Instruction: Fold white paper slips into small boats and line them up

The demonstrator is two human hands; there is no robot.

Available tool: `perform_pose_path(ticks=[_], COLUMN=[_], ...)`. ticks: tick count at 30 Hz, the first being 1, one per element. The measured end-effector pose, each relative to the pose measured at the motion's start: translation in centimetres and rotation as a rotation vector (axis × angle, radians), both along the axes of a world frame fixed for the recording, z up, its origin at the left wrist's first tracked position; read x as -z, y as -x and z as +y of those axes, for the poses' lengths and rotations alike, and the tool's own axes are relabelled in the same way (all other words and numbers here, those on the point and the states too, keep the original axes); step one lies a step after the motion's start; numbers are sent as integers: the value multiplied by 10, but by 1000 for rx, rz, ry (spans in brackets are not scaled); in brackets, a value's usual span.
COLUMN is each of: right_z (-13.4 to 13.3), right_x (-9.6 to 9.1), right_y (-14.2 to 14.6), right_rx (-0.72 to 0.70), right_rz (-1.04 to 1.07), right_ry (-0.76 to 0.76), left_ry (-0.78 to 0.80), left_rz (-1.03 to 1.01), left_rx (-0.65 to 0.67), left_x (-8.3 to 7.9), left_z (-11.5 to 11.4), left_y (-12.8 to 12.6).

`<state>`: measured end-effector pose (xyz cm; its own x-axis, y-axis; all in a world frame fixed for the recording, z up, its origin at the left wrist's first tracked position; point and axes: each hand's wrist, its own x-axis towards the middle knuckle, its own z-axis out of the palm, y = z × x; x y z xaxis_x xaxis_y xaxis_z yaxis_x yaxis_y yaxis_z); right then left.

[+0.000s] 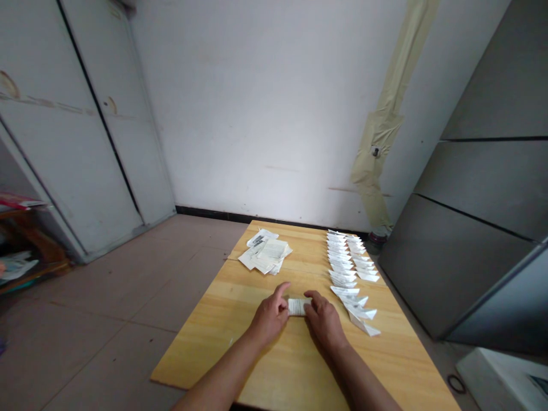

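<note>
Folded paper (297,307), a small strip with faint print, lies low over the middle of the wooden table (205,342) in the head view, between the person's two hands. The left hand (270,313) pinches one end, its index finger stretched out; the right hand (323,319) pinches the other, fingers bent over it. Both ends are covered by fingers, the print is too small to read, and I cannot tell whether the strip touches the wood. Forearms hide part of the table's near side, which the frame cuts off. Wood grain shows from the left hand to the table's left edge, and between the pile of loose sheets (268,254) at its far left and the rows of pointed paper pieces (341,260) along its right side. Left of the table, a wooden shelf (40,234), cut off, holds papers (19,268). Right of it stands a white box (500,379), also cut off, contents unclear.
</note>
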<state>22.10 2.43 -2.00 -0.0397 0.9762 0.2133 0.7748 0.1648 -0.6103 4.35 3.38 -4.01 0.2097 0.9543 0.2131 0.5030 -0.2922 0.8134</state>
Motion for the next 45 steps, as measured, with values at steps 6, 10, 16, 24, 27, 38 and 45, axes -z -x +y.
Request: perform_pose_path(ticks=[6, 10, 16, 24, 27, 38, 45], right_z=[-2, -2, -1, 0, 0, 2, 2], right_x=[3, 6, 7, 3, 4, 7, 11], right_y=[15, 18, 20, 22, 22, 23, 23], right_rx=[7, -11, -6, 5, 8, 8, 11], right_rz=[-373, -467, -484, -495, -489, -520, -568], right_ry=[-64, -101, -93, -75, -80, -96, -124], left_ry=[-122, -141, -312, -399, -403, -401, -404], left_rz=[64, 55, 243, 500, 503, 522, 551], left_rx=[-6, -20, 71, 81, 77, 77, 83], left_x=[8, 7, -6, -16, -13, -12, -12], left_z=[-4, -6, -16, -28, -27, -26, -26], left_y=[2, 4, 6, 5, 5, 5, 4])
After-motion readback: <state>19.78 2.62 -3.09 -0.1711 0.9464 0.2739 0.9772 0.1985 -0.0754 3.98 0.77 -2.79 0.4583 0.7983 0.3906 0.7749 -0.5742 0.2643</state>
